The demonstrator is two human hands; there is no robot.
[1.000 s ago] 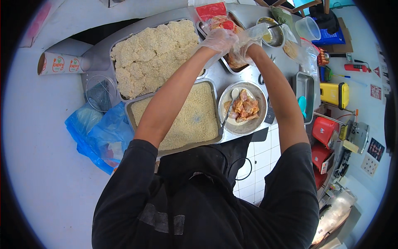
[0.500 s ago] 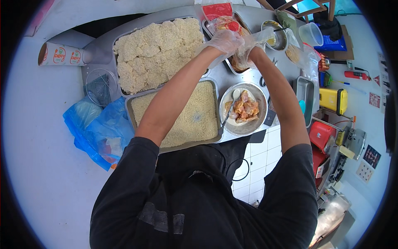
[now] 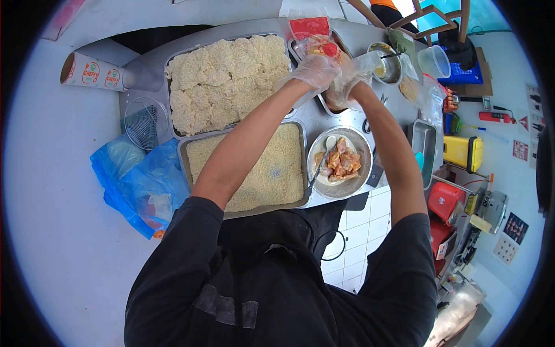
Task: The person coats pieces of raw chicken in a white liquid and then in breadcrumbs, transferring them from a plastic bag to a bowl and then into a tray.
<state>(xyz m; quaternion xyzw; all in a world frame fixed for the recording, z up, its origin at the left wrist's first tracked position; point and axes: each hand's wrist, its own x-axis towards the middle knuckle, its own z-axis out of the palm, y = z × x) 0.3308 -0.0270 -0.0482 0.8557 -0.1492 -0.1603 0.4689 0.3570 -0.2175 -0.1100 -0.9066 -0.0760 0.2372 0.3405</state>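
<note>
My left hand and my right hand, both in clear plastic gloves, meet over a metal tray at the back. Their fingers are closed at a crumpled clear plastic bag with a red label; exactly what each grips is hard to make out. Nearer me are a bowl of raw chicken pieces with a spoon, and a tray of pale crumbs. A tray heaped with crumb-coated pieces lies left of my hands.
Around the steel table are a wire strainer, blue bags, a printed roll, a small bowl, a plastic tub and an empty tray. Someone in orange is at the top edge.
The whole view has shifted slightly, so the table and hands appear lower. My hands remain together at the bag. A person's orange clothing has come into view at the top.
</note>
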